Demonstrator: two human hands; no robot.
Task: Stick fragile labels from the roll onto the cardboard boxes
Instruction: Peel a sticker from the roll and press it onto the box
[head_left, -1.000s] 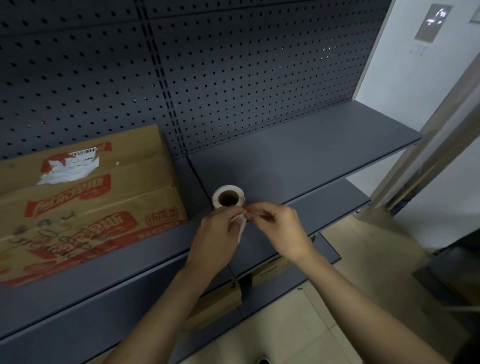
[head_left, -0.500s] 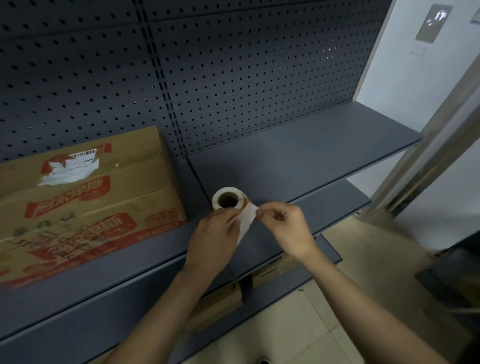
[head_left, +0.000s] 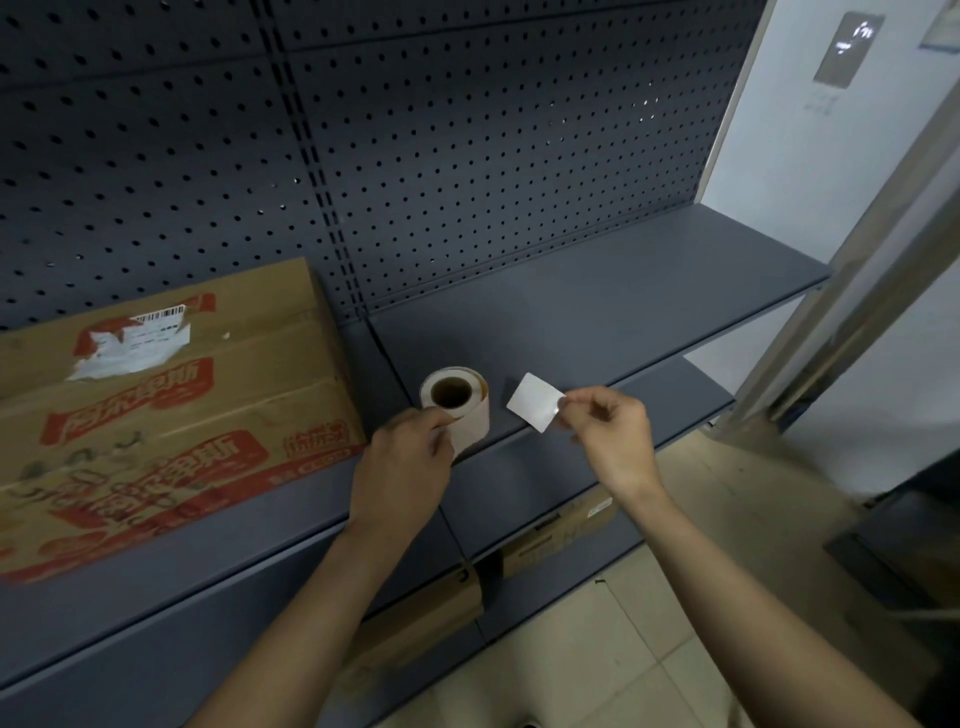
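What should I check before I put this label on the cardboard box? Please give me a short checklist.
1. Label fully off the roll: ok.
2. Right hand pinches the label by one edge only: ok.
3. Label flat, not folded on itself: ok.
4. Left hand holds the roll on the shelf: ok.
5. Cardboard box shows bare brown surface for sticking: ok.
6. Sticky side faces the box: cannot tell.

We see a plain white label (head_left: 535, 401), a roll (head_left: 474, 418) white-faced with an orange-tan edge and dark brown core, a brown cardboard box (head_left: 171, 410) printed in red and white, a slate-grey shelf (head_left: 597, 312), its back panel (head_left: 467, 156) evenly dotted with holes, and beige floor tiles (head_left: 597, 670).
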